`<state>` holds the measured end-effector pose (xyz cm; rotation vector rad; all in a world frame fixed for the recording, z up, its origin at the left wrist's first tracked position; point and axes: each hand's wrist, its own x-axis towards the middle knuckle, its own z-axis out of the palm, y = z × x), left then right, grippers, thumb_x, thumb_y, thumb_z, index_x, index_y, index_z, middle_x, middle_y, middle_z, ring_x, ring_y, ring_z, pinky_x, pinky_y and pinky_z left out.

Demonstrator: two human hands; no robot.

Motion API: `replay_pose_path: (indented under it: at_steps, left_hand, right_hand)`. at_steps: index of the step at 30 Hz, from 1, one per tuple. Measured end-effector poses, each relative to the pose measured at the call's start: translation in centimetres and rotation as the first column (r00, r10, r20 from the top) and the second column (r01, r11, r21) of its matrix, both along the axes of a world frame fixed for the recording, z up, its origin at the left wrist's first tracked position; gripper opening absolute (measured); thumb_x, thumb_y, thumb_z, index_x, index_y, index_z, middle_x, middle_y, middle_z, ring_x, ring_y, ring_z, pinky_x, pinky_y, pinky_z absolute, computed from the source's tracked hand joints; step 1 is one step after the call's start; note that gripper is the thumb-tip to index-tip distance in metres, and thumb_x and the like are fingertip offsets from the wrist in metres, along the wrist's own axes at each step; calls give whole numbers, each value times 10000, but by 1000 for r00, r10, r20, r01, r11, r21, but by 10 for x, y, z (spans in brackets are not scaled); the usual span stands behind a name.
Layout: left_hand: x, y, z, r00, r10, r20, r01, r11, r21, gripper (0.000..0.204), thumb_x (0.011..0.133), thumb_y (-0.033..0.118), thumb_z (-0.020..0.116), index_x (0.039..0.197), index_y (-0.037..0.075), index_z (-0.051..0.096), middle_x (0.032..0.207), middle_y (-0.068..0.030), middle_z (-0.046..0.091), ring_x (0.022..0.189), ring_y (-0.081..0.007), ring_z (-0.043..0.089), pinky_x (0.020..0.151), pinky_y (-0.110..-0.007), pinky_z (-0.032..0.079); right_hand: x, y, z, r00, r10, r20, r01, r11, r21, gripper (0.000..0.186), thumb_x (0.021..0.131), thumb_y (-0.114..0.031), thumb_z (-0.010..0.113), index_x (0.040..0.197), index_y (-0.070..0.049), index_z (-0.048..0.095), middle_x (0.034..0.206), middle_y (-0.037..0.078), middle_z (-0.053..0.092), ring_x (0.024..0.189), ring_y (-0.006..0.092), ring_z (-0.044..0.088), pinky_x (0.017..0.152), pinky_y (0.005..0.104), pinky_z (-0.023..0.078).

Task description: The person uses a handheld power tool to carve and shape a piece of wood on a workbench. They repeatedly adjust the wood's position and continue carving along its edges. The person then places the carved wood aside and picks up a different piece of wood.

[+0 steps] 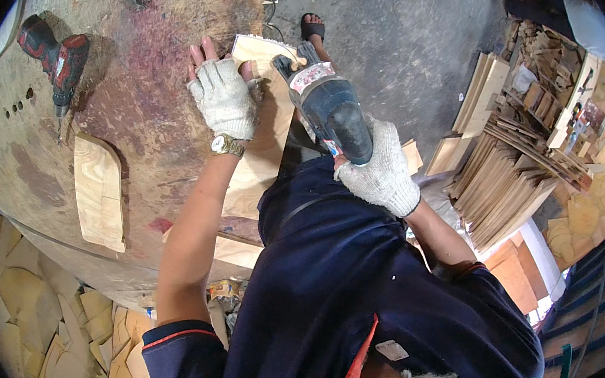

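Note:
A pale plywood board [275, 114] lies along the right edge of the worn wooden worktable [156, 146], partly under my left arm. My left hand [226, 97], in a white knit glove with bare fingertips, rests flat with its fingers apart, the thumb on the board and the other fingers reaching over its left side. In my right hand [383, 172], also gloved, is a dark jigsaw [339, 114], gripped at its rear. Its front end meets the board near the far right edge; the blade cannot be made out.
On the table's left lie a red and black cordless drill [66, 66] and a curved plywood piece [100, 193]. Thin wood offcuts [33, 317] pile up at lower left. Stacked wood strips [502, 174] stand at right. A sandalled foot [312, 27] shows beyond the jigsaw.

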<state>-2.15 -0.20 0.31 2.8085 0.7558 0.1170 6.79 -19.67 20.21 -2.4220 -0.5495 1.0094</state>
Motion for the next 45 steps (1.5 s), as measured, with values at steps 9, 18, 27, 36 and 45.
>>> replay_pose_path:
  at_steps: [9,18,27,36,45]
  left_hand:
    - [0,1,2,1000,-17,-3,16,999,-27,409,976,355,641,1185,3,626,1601,-191,392,1482,-413,355,1170,-548,326]
    - [1,1,2,1000,-23,-2,23,999,-35,417,984,364,628,1186,-1,626,1602,-194,390,1480,-418,355,1169,-557,319]
    - [1,3,3,999,-34,13,35,998,-56,436,990,369,614,1189,-19,616,1608,-196,376,1484,-429,337,1175,-561,301]
    - [2,3,4,999,-25,48,28,997,-70,447,978,355,631,1197,-33,604,1602,-206,381,1469,-426,366,1161,-558,325]
    - [2,4,4,999,-41,27,42,999,-29,401,975,344,642,1146,-18,611,1590,-211,396,1448,-426,394,1166,-544,332]
  right_hand:
    - [4,1,-1,997,-37,-75,34,999,-38,653,711,-160,811,1277,40,555,1097,239,608,982,383,646,863,460,520]
    - [8,3,0,998,-4,-67,1,999,-45,651,706,-157,804,1276,32,555,1080,225,611,1003,367,632,882,448,508]
    - [13,4,-1,994,-16,-107,9,998,-68,664,699,-164,805,1285,25,554,1087,237,601,1014,382,620,890,463,502]
    - [23,5,3,997,50,-63,-56,994,-97,660,711,-192,797,1299,-8,561,1095,261,595,1037,446,593,914,499,493]
    - [35,2,-1,985,142,-100,-156,976,-153,775,690,-321,815,1335,-4,526,1105,298,605,1040,478,603,913,537,511]
